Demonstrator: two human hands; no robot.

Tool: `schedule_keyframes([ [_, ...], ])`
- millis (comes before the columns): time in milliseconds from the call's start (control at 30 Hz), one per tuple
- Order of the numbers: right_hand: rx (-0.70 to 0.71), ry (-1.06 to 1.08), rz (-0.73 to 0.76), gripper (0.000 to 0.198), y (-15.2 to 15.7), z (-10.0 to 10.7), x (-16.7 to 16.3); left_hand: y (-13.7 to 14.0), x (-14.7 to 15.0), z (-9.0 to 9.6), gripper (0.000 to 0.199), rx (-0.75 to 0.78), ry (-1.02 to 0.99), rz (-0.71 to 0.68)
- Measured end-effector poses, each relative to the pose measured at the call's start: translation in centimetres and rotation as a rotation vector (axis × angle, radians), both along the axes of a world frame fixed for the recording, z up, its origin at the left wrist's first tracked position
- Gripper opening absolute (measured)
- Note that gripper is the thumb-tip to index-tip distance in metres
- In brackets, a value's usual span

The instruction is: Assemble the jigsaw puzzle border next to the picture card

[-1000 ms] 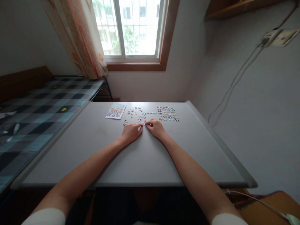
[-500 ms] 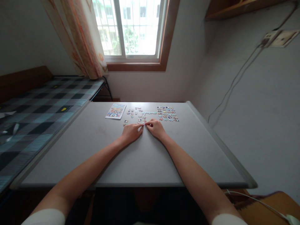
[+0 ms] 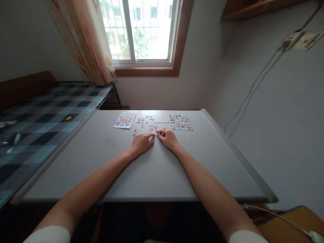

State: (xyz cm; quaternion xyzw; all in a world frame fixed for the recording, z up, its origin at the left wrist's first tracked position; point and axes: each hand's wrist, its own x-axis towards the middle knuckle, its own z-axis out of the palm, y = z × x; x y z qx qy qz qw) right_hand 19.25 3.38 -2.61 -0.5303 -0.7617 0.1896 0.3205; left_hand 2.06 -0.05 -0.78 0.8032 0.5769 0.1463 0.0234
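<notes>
My left hand [image 3: 142,142] and my right hand [image 3: 168,138] meet near the middle of the table, fingertips almost touching. Between them lies a small puzzle piece [image 3: 156,134], and both hands have thumb and fingers closed at its edges. Just beyond runs a column of pieces that joins a pale blue strip of linked puzzle pieces [image 3: 161,122]. Loose puzzle pieces [image 3: 142,122] are scattered past my left hand, with a few more [image 3: 135,132] beside its knuckles. A larger group of puzzle pieces [image 3: 180,122] lies in rows beyond my right hand.
A printed picture sheet [image 3: 125,120] lies on the grey-white table [image 3: 162,172], left of the pieces. A bed with a checked cover [image 3: 50,111] stands at the left. A cable [image 3: 253,86] hangs down the right wall from a socket. A window is behind the table.
My right fingers have shifted very slightly at the puzzle piece, leaving a little more of it showing. Otherwise the hands and the other pieces stay where they were.
</notes>
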Motion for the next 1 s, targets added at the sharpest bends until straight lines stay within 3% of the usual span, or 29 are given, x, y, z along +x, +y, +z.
schedule_keyframes([
  [1000,0.009,-0.037,0.016,0.022,-0.15,0.08,0.03,-0.24,0.02,0.49,0.037,-0.011,0.039,-0.032],
])
